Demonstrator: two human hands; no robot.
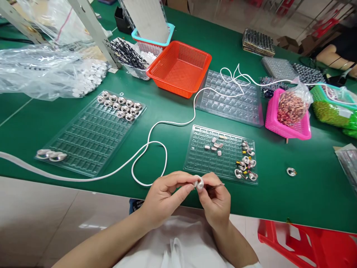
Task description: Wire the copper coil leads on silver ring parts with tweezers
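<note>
Just beyond the table's front edge, my left hand [169, 197] and my right hand [216, 199] meet around a small pearly white earbud shell [199, 183]. The left thumb and forefinger pinch one side of it; the right fingertips close on the other. A thin metal tool [220, 185], possibly tweezers, pokes out from the right fingers. Right behind my hands lies a clear tray [195, 160] with several small pale rectangular pieces [214, 140] and a cluster of shiny shells [245, 160] with wires and yellow bits. One lone shell [291, 171] sits to the right.
Another clear tray [83, 137] at left carries several shiny shells [122, 100]. A white cable [164, 122] loops across the green table [279, 201]. Farther back are an orange basket [181, 67], an empty-celled tray [228, 100] and a pink basket [302, 128]. A person's arm [331, 56] shows far right.
</note>
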